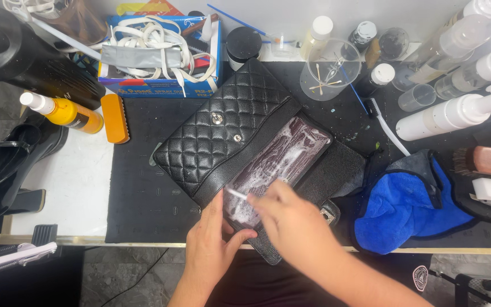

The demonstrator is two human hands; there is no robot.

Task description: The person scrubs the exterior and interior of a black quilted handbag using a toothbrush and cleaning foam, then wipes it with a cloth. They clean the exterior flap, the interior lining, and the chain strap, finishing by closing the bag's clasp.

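Black quilted bag — right hand brushes its foamy lining, left hand steadying.

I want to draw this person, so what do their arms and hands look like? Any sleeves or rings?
Both arms are bare as far as the picture shows, with no sleeves in view. The left hand and right hand wear no gloves, and no rings, watch or bracelets show. Fingernails look short and plain. Dark clothing shows below the arms.

Black quilted handbag lies opened, foam-covered flap lining exposed. Bag is steadied by left hand; white brush gripped by right hand. Blue cloth at 3 o'clock.
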